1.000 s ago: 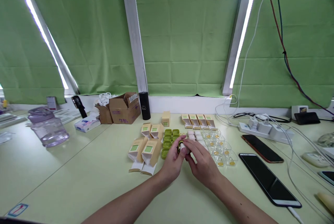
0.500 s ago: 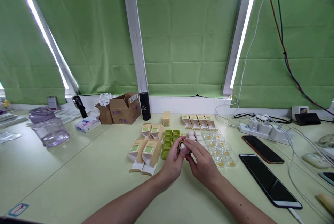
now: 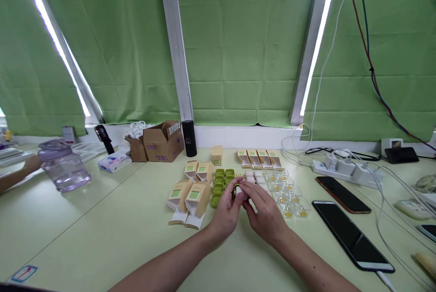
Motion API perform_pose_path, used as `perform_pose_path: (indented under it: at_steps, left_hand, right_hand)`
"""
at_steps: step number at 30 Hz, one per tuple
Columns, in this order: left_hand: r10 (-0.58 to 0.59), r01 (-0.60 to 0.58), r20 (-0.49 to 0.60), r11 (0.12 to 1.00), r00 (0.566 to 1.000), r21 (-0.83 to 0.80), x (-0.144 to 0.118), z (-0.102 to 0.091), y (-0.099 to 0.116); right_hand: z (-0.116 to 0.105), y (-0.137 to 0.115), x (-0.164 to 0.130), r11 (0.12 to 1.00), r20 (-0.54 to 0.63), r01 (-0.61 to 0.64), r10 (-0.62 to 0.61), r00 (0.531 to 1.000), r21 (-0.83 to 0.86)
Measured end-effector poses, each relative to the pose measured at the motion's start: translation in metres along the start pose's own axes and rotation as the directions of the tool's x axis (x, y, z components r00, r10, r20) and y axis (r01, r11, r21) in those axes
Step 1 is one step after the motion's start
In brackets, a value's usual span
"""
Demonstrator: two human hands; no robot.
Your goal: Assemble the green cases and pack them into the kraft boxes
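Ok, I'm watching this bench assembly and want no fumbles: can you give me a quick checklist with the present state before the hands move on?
1. Small white piece pinched between both hands: ok; left hand, right hand.
2. Green part seated under the piece: cannot tell, fingers hide it.
3. Green square plastic trays within reach beside the left hand: ok.
4. Clear plastic cups with yellow centres beside the right hand: ok.
5. Tan cardboard boxes with green labels lying open: ok.
6. Black smartphone apart from the hands: ok.

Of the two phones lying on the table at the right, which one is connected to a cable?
The nearer black phone, the larger of the two: a white cable plugs into its near end. The reddish-edged phone behind it shows no plug.
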State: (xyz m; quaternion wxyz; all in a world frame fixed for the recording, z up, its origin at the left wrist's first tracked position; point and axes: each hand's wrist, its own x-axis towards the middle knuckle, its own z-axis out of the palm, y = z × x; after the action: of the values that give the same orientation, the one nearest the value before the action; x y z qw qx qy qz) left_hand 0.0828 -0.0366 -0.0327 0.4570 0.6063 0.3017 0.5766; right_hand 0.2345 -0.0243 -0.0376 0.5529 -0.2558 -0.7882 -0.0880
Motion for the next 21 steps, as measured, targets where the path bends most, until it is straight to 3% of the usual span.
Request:
perform_pose_path:
  at_steps: [6,15,18,21]
  left_hand:
    - [-0.059,0.059,0.003,0.996,0.998,-0.062,0.000,-0.002,-0.003]
    - [-0.042,0.045,0.031,0.995,0.999,-0.094,0.003,-0.004,0.001]
    - [-0.029,0.034,0.054,0.996,0.998,-0.088,0.002,-0.006,0.005]
    - [0.000,0.000,0.017,1.000,1.000,0.020,0.001,-0.010,0.007]
  right_hand:
    - [-0.002,-0.001,-0.001,0.993,0.096,-0.093,0.087,0.992,0.066]
    - [-0.004,-0.002,0.001,0.946,0.109,-0.278,0.263,0.959,0.167]
    - [-0.004,-0.001,0.002,0.898,0.108,-0.366,0.350,0.930,0.244]
    - [-0.001,0.005,0.001,0.777,0.080,-0.471,0.485,0.871,0.418]
